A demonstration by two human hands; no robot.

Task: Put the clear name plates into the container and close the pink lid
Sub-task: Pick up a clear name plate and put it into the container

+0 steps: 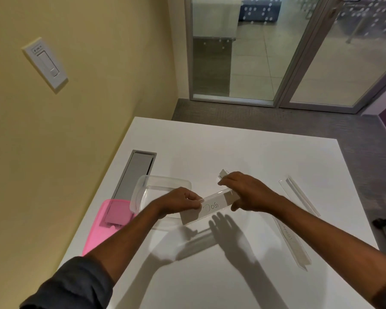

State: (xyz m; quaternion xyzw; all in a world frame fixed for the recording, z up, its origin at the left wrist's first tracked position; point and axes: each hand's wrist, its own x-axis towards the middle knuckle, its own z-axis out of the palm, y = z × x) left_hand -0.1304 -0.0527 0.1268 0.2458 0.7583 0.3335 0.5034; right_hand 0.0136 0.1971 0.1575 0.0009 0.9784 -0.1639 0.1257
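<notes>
White table (pixel 243 148): "Dog" name plate (pixel 211 207) pinched between both hands' fingers (pixel 195 200).

We see the container (pixel 163 192) on the table (pixel 232 143) near its left edge, the lid (pixel 103 228) just left of it at that edge, the cable hatch (pixel 136 172) behind. A name plate (pixel 210 207) is held above mid-table, right of the container. Two more plates (pixel 299 197) (pixel 292 241) lie near the right edge.
</notes>
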